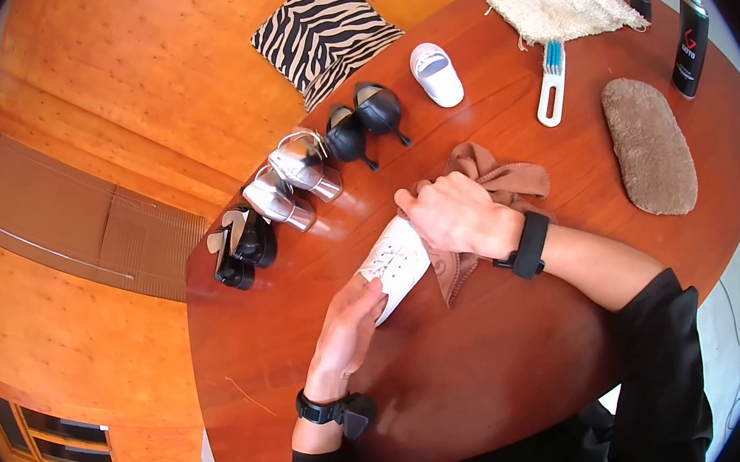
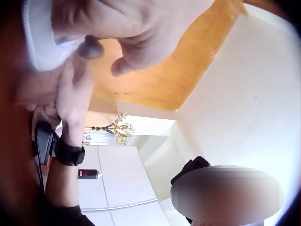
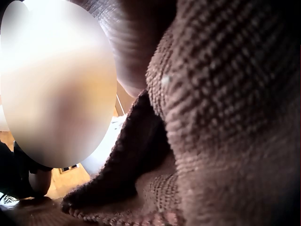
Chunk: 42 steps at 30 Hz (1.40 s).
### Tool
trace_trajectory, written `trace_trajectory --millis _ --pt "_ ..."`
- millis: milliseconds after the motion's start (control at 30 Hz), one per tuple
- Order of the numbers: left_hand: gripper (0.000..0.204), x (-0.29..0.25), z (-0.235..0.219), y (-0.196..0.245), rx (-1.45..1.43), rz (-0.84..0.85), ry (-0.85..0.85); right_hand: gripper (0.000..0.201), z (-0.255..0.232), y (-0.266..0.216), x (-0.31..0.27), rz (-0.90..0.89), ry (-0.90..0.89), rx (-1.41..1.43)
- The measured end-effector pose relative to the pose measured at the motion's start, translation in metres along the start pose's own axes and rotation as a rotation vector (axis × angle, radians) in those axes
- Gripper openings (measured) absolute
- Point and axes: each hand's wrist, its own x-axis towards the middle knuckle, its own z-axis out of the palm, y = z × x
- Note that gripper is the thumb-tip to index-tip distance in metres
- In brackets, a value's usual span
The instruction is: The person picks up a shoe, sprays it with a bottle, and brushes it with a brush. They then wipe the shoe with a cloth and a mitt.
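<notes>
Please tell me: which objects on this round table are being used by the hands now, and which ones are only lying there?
In use:
- white lace-up sneaker, held by left hand
- brown knitted cloth, under right hand

Lying about:
- white-handled brush
- brown fuzzy pad
- black spray can
- silver heels
- black heels

Bright even daylight over the head view, soft sheen on the counter (image 1: 500, 371), heavy fisheye curve with dark vignetted corners, left wrist view washed out by a glaring pale ceiling, right wrist view dim, close cloth (image 3: 225, 117) partly blurred
</notes>
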Motion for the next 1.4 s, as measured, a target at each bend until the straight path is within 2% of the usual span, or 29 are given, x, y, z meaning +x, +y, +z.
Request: trace_trajectory --millis 33,133,167,233,267,333,367,433,500,567,633,700,833,900,967,1033,1067,1100,1167,1267,1333,1367,1400 --pt "0.053 -0.002 0.000 0.001 0.001 0.001 -0.001 0.018 -0.001 0.001 -0.001 0.001 0.001 -0.001" --pt "0.049 -0.006 0.004 0.007 0.995 0.108 0.088 0.016 -0.001 0.000 -0.002 0.001 0.001 -0.014" --pt "0.049 -0.006 0.003 0.005 0.996 0.106 0.088 0.015 0.000 0.001 -0.001 -0.001 0.008 -0.025" --pt "0.043 -0.005 0.002 0.000 1.313 0.314 0.138 0.014 0.002 0.001 -0.001 -0.002 0.015 -0.037" --pt "0.043 -0.006 0.002 0.002 1.313 0.316 0.138 0.016 0.004 0.000 -0.001 -0.019 0.000 -0.021" --pt "0.040 -0.008 0.003 0.010 1.493 0.319 0.064 0.018 0.003 -0.005 -0.003 -0.036 -0.015 -0.008" --pt "0.040 -0.007 0.002 0.010 1.492 0.320 0.064 0.019 0.002 -0.011 -0.007 -0.084 -0.034 0.054" --pt "0.036 -0.007 0.000 0.008 1.419 0.480 -0.093 0.022 -0.003 -0.026 -0.011 -0.168 -0.144 0.146" --pt "0.037 -0.010 0.002 0.009 1.415 0.445 -0.107 0.022 -0.001 -0.034 -0.014 -0.234 -0.133 0.103" --pt "0.037 -0.009 0.003 0.007 1.412 0.416 -0.118 0.022 -0.001 -0.029 -0.012 -0.192 -0.117 0.122" --pt "0.038 -0.001 0.002 -0.001 1.371 0.705 -0.116 0.020 -0.004 -0.018 -0.009 -0.117 -0.089 0.146" --pt "0.041 0.000 0.006 -0.002 1.382 0.668 -0.128 0.020 -0.008 -0.005 -0.004 -0.019 -0.133 0.083" --pt "0.049 0.001 0.010 -0.004 1.465 0.631 -0.115 0.020 0.000 0.018 -0.002 0.012 -0.087 -0.001" --pt "0.051 0.003 0.009 -0.006 1.489 0.611 -0.102 0.019 0.003 0.017 -0.006 -0.055 -0.064 0.017" --pt "0.053 0.005 0.008 -0.007 1.510 0.587 -0.091 0.018 -0.001 0.003 -0.007 -0.042 -0.054 0.046" --pt "0.056 0.005 0.004 -0.006 1.500 0.541 -0.114 0.019 -0.004 -0.005 -0.011 -0.124 -0.105 0.059" --pt "0.056 0.005 0.000 -0.005 1.501 0.539 -0.113 0.020 -0.004 -0.010 -0.014 -0.154 -0.051 0.128" --pt "0.058 0.006 -0.007 -0.004 1.462 0.489 -0.150 0.020 -0.005 -0.015 -0.016 -0.155 -0.051 0.130" --pt "0.062 0.009 -0.020 -0.004 1.421 0.439 -0.187 0.020 -0.017 -0.026 -0.021 -0.274 -0.128 0.245" --pt "0.070 0.013 -0.037 -0.008 1.016 0.405 -0.290 0.020 -0.017 -0.035 -0.025 -0.319 -0.086 0.334" --pt "0.073 0.012 -0.035 -0.004 0.965 0.403 -0.304 0.018 -0.019 -0.033 -0.022 -0.342 -0.054 0.391" --pt "0.077 0.011 -0.034 -0.002 0.913 0.404 -0.317 0.021 -0.025 -0.027 -0.020 -0.261 -0.166 0.417" --pt "0.077 0.011 -0.034 -0.002 0.912 0.404 -0.314 0.022 -0.024 -0.020 -0.014 -0.195 -0.180 0.374"
